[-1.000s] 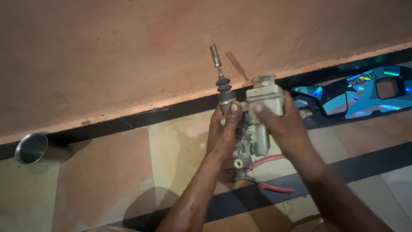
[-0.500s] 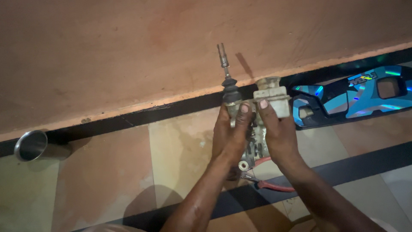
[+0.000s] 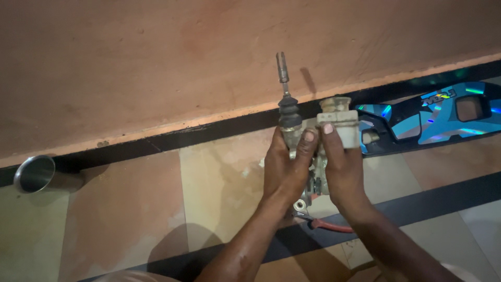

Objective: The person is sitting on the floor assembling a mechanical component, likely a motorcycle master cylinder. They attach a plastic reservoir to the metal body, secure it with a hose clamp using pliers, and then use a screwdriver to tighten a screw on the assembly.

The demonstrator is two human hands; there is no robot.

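Both hands, left hand [image 3: 284, 169] and right hand [image 3: 342, 167], stay closed around the metal cylinder part [image 3: 313, 156], now raised slightly higher above the tiled floor [image 3: 130, 219], rod [image 3: 282, 73] upright, red-handled pliers [image 3: 326, 224] beneath.

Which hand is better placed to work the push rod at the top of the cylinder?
Probably the left hand: its grip sits just under the rubber boot and push rod, while the right hand steadies the white reservoir.
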